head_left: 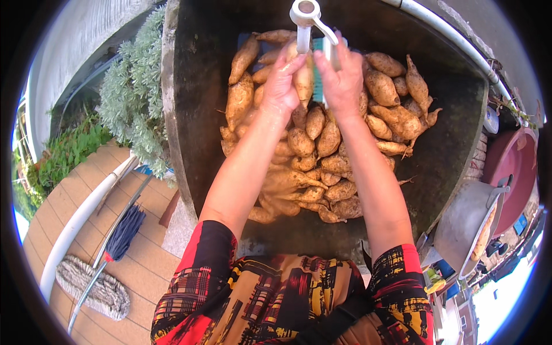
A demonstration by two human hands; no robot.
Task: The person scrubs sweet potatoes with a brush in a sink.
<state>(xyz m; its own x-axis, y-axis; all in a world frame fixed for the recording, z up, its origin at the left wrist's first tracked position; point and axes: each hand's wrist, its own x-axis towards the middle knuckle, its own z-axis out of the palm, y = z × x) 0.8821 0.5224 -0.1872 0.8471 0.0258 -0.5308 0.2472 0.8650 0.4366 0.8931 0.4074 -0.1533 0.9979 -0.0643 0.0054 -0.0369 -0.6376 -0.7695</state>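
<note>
Beneath the white tap [305, 23], my left hand [279, 89] is closed around a pale, washed-looking sweet potato [304, 83] held upright. My right hand [344, 83] grips a scrub brush [319, 72] with teal bristles, which face the sweet potato. Fingers hide part of the brush and of the sweet potato's top. Under and around both hands lies a heap of brown, soil-stained sweet potatoes [330, 138] in a dark stone sink [443, 155]. Several of them spread to the right of my right wrist.
A silvery leafy shrub [135, 92] grows beside the sink's left wall. On the tiled floor at left are a grey mop [92, 286] and a dark blue brush head [125, 233]. At right stand a metal pot [466, 221] and a reddish basin [512, 172]; a white pipe [454, 46] follows the far edge.
</note>
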